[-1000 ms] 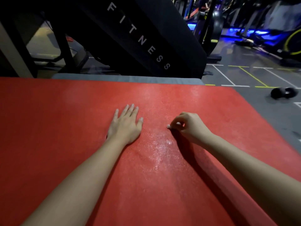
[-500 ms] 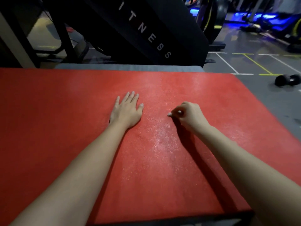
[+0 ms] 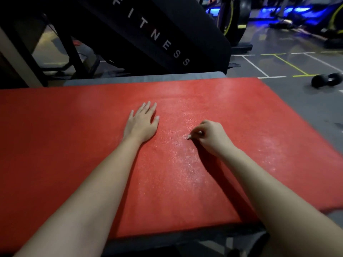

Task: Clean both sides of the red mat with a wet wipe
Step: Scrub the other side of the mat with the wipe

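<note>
Left hand (image 3: 142, 125) flat on red mat (image 3: 55, 145), grip spread; right hand (image 3: 209, 138) seems to pinch wipe (image 3: 189, 136). Top middle wet; rest & underside not done

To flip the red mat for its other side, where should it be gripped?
Probably grip the red mat at its near edge, coming from the person's side, fingers under, thumbs on top. It lies flat, and that long edge is nearest and exposed. The left hand, resting flat on it, must lift off first.
</note>
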`<state>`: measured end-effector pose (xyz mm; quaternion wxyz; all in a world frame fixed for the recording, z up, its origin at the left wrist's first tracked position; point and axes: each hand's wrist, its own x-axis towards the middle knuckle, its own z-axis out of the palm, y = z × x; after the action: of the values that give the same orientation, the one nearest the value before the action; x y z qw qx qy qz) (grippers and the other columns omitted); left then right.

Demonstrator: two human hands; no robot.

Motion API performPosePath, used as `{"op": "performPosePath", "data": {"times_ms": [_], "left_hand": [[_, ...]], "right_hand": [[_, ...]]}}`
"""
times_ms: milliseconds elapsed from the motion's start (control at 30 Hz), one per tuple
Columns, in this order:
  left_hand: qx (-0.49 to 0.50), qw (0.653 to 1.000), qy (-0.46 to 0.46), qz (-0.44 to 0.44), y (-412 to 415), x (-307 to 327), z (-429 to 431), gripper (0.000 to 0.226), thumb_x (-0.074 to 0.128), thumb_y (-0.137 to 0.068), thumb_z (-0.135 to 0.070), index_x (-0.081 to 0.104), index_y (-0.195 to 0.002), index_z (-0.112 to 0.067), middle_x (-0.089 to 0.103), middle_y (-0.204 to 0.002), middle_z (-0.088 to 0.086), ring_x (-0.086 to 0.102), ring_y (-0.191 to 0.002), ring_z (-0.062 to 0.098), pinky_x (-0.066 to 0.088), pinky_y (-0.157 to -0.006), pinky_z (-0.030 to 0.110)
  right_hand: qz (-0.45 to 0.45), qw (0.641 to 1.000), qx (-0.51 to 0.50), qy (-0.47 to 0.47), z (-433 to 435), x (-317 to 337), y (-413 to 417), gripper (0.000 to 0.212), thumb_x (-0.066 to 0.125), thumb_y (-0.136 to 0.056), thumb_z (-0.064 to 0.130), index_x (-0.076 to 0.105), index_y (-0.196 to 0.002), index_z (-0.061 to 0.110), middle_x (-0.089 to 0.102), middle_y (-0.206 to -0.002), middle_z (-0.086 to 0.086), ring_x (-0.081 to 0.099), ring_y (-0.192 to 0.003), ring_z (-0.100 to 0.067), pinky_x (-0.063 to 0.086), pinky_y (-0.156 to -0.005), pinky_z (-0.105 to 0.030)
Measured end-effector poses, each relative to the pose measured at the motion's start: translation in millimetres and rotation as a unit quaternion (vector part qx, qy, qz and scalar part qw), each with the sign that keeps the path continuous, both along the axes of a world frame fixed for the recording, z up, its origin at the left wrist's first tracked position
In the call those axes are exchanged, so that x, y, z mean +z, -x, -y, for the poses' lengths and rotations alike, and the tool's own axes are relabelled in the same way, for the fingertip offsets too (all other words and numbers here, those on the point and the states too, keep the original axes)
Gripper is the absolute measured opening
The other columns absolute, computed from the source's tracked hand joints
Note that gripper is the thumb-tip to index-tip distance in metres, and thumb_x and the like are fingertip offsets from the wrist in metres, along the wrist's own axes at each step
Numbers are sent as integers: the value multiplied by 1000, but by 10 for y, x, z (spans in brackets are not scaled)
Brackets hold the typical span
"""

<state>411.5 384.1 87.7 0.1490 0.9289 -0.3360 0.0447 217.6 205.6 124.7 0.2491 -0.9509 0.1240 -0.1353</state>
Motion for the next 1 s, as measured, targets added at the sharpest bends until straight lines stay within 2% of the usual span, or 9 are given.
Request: {"op": "performPosePath", "data": {"times_ms": [100, 167, 267, 367, 500, 633, 700, 867, 1000], "left_hand": [[-21, 997, 49, 61, 162, 121, -81, 50, 49, -102, -39, 47, -150, -28, 56, -138, 0, 49, -128, 23, 46, -101, 45], [-33, 995, 32, 90, 274, 192, -137, 43, 54, -100, -35, 57, -141, -23, 60, -119, 5, 56, -110, 28, 50, -88, 46], [-58, 996, -38, 62, 486, 290, -229, 46, 51, -100, -36, 52, -145, -25, 58, -127, 4, 55, -118, 28, 46, -95, 43], [-6, 1000, -18, 14, 719, 298, -418, 50, 54, -98, -40, 50, -147, -26, 49, -143, 5, 47, -131, 28, 43, -105, 42], [55, 997, -56, -17, 990, 162, -778, 59, 48, -100, -51, 43, -152, -22, 31, -162, 11, 30, -149, 29, 26, -121, 44], [48, 997, -47, -34, 1103, -35, -968, 64, 33, -103, -57, 31, -158, -25, 19, -168, 5, 12, -156, 19, 5, -127, 42], [59, 997, -43, -17, 1104, -65, -934, 63, 33, -103, -57, 31, -158, -26, 22, -168, 4, 14, -155, 18, 5, -126, 41], [75, 996, -41, -9, 1106, -80, -913, 64, 33, -102, -58, 33, -157, -26, 25, -167, 3, 17, -155, 18, 6, -126, 42], [70, 996, -54, -19, 1125, -70, -947, 65, 29, -102, -59, 29, -159, -27, 21, -168, 1, 13, -155, 16, 5, -126, 40]], "right_hand": [[-79, 996, 29, 9, 20, 129, 64, 14, 80, -82, 33, 81, -89, 21, 64, -77, 5, 60, -71, -11, 36, -65, -22], [-164, 984, 73, -20, 71, 285, 283, 13, 82, -77, 40, 81, -85, 29, 69, -71, 10, 61, -64, -3, 42, -60, -23], [-242, 961, 127, -51, 41, 395, 575, 13, 84, -74, 41, 81, -85, 35, 74, -76, 11, 68, -72, -5, 50, -65, -24], [-149, 984, 102, -4, -30, 328, 589, 17, 84, -75, 42, 81, -87, 30, 71, -74, 12, 60, -63, 1, 42, -60, -20], [-71, 995, 66, 33, -122, 221, 644, 18, 81, -80, 37, 81, -89, 21, 62, -76, 11, 60, -72, -10, 37, -67, -21], [-172, 976, 129, 22, -237, 333, 1030, 11, 79, -82, 42, 80, -87, 33, 69, -80, 17, 60, -70, 3, 39, -61, -13], [-193, 970, 150, 13, -276, 326, 1217, 11, 78, -81, 45, 79, -88, 36, 71, -84, 18, 61, -74, 3, 40, -60, -11], [-38, 997, 66, 34, -384, 113, 1300, 18, 77, -84, 40, 78, -91, 23, 61, -86, 9, 59, -79, -12, 38, -63, -16], [-73, 993, 85, 26, -454, 141, 1485, 10, 76, -85, 39, 77, -88, 29, 64, -88, 9, 61, -83, -10, 44, -68, -23]]}}
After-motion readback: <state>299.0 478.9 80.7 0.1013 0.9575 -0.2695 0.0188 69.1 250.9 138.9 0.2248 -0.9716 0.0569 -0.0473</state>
